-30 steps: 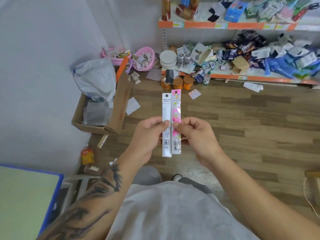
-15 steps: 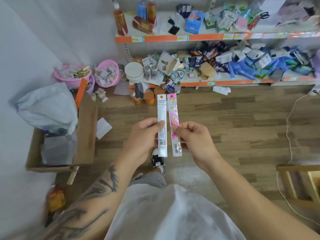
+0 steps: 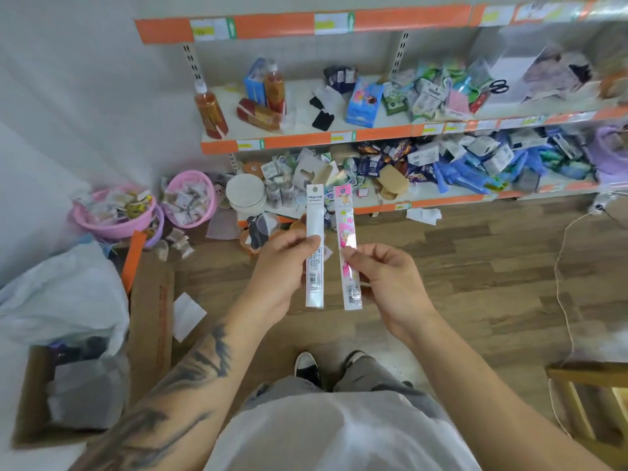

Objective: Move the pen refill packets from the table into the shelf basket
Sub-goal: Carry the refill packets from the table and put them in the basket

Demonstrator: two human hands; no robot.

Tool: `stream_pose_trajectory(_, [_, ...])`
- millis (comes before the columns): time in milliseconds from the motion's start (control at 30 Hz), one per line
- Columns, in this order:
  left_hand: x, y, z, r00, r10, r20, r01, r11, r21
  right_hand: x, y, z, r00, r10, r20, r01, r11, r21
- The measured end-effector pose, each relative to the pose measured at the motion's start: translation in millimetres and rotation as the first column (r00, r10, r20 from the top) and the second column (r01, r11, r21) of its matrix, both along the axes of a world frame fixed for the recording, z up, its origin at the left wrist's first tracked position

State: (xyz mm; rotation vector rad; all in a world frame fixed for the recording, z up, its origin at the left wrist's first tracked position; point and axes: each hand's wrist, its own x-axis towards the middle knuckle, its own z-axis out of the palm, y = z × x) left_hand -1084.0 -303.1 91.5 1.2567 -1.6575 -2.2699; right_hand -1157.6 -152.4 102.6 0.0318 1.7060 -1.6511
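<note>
Before cluttered shelves [image 3: 339, 137], white packet [image 3: 314, 246] pinched in left hand [image 3: 282, 270], pink packet [image 3: 347, 246] in right hand [image 3: 390, 283].

My one head-worn wide-angle view looks forward and down, hands close at frame centre, shelving [image 3: 339, 137] across the top.

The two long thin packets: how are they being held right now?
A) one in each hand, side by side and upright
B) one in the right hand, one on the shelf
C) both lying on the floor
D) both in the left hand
A: the left hand pinches the white packet and the right hand pinches the pink packet, both upright, side by side, in front of the shelves.
</note>
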Motion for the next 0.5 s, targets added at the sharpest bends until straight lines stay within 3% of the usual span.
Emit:
stream_pose_trajectory(333, [-116.3, -59.5, 40.5, 0.986, 0.049, -0.157, -0.068, 0.991, -0.118, -126.6, -72.2, 36.2, 0.991, 0.039, -0.125, -0.053, 0.993, -0.104])
stream_pose_trajectory(500, [-195.2, -96.4, 88.1, 0.950, 0.060, -0.306, -0.150, 0.948, -0.280, -219.6, -118.5, 86.0, 0.942, 0.095, -0.322, -0.139, 0.983, -0.116])
